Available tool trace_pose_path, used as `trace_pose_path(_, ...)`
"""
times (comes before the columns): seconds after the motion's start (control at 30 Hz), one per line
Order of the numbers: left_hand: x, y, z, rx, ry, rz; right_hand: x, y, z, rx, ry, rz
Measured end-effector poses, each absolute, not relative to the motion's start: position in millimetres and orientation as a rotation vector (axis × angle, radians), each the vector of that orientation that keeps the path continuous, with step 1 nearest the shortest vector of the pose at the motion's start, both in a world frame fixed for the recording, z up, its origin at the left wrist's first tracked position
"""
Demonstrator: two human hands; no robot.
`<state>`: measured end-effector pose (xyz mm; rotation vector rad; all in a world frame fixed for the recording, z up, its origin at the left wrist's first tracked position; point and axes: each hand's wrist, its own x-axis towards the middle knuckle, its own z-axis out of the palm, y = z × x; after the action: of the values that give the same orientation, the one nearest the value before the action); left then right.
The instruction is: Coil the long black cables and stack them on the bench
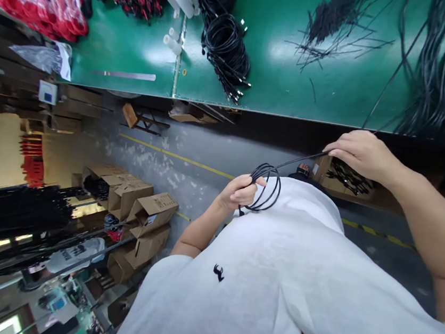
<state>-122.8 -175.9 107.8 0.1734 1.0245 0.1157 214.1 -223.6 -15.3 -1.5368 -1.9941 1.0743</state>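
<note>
Left hand (240,191): fingers clamped on a small coil of black cable (268,189), loops hanging just in front of the white shirt (293,282). From the coil a straight stretch runs up and rightward to the right hand (363,152), whose fingers are pinched together on it. Past that hand the cable carries on up over the edge of the green bench (140,45). Bundled black cables (225,49) lie on the bench, well apart.

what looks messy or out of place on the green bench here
The loose black strands on the green table are splayed out in all directions, unlike the bundled cable coils beside them. The cable between the left hand and right hand looks orderly.
</note>
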Motion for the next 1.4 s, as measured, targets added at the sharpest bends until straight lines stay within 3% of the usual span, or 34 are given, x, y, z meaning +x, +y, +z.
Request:
trace_pose_path(0.17,-146.5,-173.0,125.9,0.211,1.120,0.433,275.5,-213.2,-60.3,-2.033,-2.035,0.870)
trace_pose_path(0.27,-156.2,-155.4,138.1,0.300,1.127,0.707,287.2,-223.5,-57.0,-2.188,-2.203,0.869)
trace_pose_path(0.37,-149.7,-140.1,136.8,0.383,1.140,0.738,239.6,-250.7,-9.3,-1.594,-2.541,1.094)
trace_pose_path(0.47,-127.8,-139.2,118.4,0.503,1.167,0.549,175.4,-265.8,52.5,-0.913,-2.381,1.241)
trace_pose_path(0.57,-103.5,-153.7,100.2,0.574,1.053,0.269,144.7,-239.9,91.8,-0.917,-2.111,1.231)
trace_pose_path(0.67,-90.5,-169.1,97.6,0.586,0.819,0.058,151.2,-201.1,99.1,-1.031,-1.941,1.353)
trace_pose_path(0.93,-95.4,-172.7,111.2,0.429,0.743,0.049,166.0,-194.1,75.2,-1.047,-1.774,1.592)
trace_pose_path(1.13,-92.9,-169.2,119.0,0.353,0.815,-0.040,155.0,-192.6,73.0,-0.979,-1.833,1.544)
trace_pose_path(1.23,-102.1,-159.3,130.2,0.292,0.947,0.088,179.0,-188.5,33.2,-1.137,-1.788,1.492)
trace_pose_path(1.4,-122.2,-145.8,149.2,0.280,1.124,0.624,259.0,-219.1,-58.2,-1.778,-1.913,1.090)
